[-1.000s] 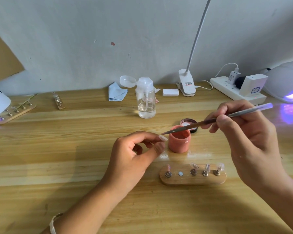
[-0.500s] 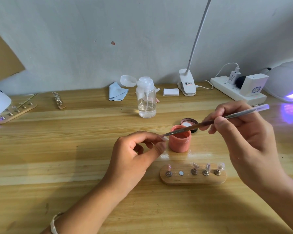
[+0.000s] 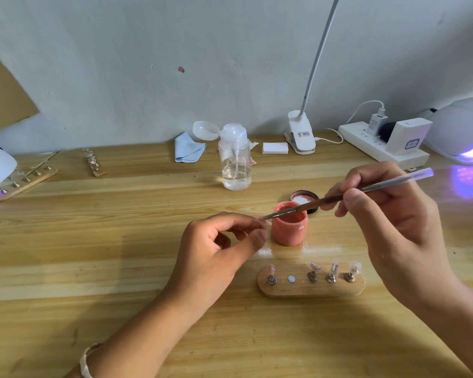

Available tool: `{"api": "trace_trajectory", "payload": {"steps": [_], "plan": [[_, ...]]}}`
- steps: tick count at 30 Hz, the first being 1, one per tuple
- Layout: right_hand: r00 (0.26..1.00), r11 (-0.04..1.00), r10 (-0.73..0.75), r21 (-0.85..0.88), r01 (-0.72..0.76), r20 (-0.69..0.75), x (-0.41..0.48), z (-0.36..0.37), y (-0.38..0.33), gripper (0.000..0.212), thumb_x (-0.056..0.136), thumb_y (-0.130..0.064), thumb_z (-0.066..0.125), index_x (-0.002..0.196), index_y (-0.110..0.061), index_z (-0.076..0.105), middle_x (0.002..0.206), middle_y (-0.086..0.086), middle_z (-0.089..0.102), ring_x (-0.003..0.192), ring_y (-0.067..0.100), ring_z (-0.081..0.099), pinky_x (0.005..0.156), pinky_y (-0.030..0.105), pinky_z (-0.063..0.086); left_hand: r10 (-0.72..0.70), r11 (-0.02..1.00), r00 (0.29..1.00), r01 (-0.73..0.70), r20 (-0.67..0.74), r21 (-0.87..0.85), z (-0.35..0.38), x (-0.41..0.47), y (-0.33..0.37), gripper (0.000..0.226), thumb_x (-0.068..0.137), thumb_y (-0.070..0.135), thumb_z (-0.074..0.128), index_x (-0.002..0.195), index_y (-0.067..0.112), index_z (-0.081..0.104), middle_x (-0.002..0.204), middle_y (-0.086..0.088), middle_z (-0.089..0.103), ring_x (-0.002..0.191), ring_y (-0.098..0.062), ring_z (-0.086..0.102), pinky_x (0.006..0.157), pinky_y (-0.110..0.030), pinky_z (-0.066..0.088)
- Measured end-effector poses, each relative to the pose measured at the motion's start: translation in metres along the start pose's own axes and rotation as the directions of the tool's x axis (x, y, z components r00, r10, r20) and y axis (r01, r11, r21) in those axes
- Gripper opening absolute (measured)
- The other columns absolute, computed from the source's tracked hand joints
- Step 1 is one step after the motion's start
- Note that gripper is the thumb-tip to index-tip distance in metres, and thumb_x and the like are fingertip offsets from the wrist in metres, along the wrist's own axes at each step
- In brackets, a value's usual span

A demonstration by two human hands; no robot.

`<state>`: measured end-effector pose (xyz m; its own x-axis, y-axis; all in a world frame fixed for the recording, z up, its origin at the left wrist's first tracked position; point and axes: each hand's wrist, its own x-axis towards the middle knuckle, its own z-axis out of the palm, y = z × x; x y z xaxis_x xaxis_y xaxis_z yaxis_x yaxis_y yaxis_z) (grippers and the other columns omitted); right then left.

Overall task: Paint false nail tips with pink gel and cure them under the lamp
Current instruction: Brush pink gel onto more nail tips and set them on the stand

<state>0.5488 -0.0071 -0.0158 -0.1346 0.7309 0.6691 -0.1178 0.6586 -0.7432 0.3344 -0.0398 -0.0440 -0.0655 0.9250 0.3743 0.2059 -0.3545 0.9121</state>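
- My left hand [image 3: 216,249] pinched one nail tip [image 3: 266,221] between thumb and forefinger, just left of the open pink gel pot [image 3: 289,230].
- My right hand [image 3: 388,214] gripped the brush [image 3: 339,199] pen-fashion. Its bristle end sat at the pinched tip and its handle crossed above the pot.
- Wooden holder [image 3: 310,290] lay nearer me than the pot, with four tips on pegs, the leftmost pink.
- Pot lid [image 3: 304,199] lay just behind the pot.
- Cure lamp [image 3: 459,129] glowed violet at far right.
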Motion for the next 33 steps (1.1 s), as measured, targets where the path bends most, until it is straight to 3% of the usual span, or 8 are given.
{"api": "trace_trajectory", "payload": {"steps": [5,10,14,22,28,33], "plan": [[0.998,1.000,-0.029,-0.013,0.028,-0.047,0.0022,-0.0032,-0.0010,0.002,0.092,-0.017,0.053,0.091,-0.017,0.055,0.080,-0.008,0.067,0.075,0.009,0.065,0.075,0.019,0.050,-0.014,1.000,1.000,0.014,-0.006,-0.004,0.0007,0.0003,0.0023,0.013,0.077,0.029,0.080,0.090,0.029,0.079,0.087,0.008,0.077,0.079,-0.012,0.066,0.068,-0.042,0.051],[0.998,0.996,-0.061,-0.060,0.059,-0.029,-0.0008,-0.0010,-0.0030,0.005,0.095,-0.019,0.054,0.095,-0.023,0.056,0.085,-0.007,0.066,0.081,0.018,0.067,0.078,0.026,0.051,-0.042,0.999,0.999,0.041,-0.013,-0.012,0.0008,-0.0001,0.0028,0.014,0.076,0.029,0.082,0.089,0.028,0.079,0.088,0.004,0.077,0.084,-0.028,0.067,0.071,-0.052,0.051],[0.999,0.994,-0.049,-0.100,0.048,-0.002,-0.0032,0.0003,-0.0025,0.003,0.096,-0.022,0.055,0.097,-0.022,0.057,0.089,0.003,0.067,0.084,0.019,0.067,0.078,0.028,0.050,-0.053,0.999,0.998,0.053,-0.024,-0.010,0.0010,0.0000,0.0032,0.014,0.074,0.030,0.080,0.088,0.027,0.079,0.086,0.001,0.077,0.082,-0.032,0.064,0.066,-0.049,0.049],[0.995,0.991,-0.058,-0.121,0.049,-0.078,0.0007,-0.0017,-0.0024,0.007,0.092,-0.019,0.053,0.090,-0.025,0.055,0.081,-0.013,0.067,0.078,0.008,0.067,0.077,0.024,0.051,-0.041,0.999,0.999,0.041,-0.013,-0.010,0.0005,-0.0001,0.0044,0.014,0.076,0.030,0.080,0.090,0.029,0.079,0.086,0.006,0.077,0.082,-0.026,0.067,0.065,-0.038,0.050],[0.998,0.993,-0.065,-0.104,0.064,-0.004,-0.0030,-0.0003,-0.0021,0.004,0.096,-0.022,0.056,0.097,-0.026,0.058,0.089,0.005,0.066,0.085,0.022,0.067,0.080,0.028,0.050,-0.059,0.998,0.998,0.059,-0.014,-0.019,0.0002,-0.0007,0.0039,0.016,0.074,0.032,0.080,0.089,0.026,0.079,0.087,0.003,0.077,0.083,-0.030,0.066,0.066,-0.044,0.050],[0.998,0.992,-0.067,-0.113,0.064,-0.022,-0.0023,-0.0021,-0.0008,0.006,0.094,-0.020,0.055,0.093,-0.025,0.058,0.086,-0.008,0.067,0.085,0.016,0.067,0.080,0.029,0.052,-0.060,0.998,0.998,0.060,-0.007,-0.014,0.0000,-0.0006,0.0042,0.015,0.075,0.031,0.080,0.090,0.026,0.079,0.086,0.004,0.077,0.083,-0.030,0.066,0.066,-0.042,0.051]]}}
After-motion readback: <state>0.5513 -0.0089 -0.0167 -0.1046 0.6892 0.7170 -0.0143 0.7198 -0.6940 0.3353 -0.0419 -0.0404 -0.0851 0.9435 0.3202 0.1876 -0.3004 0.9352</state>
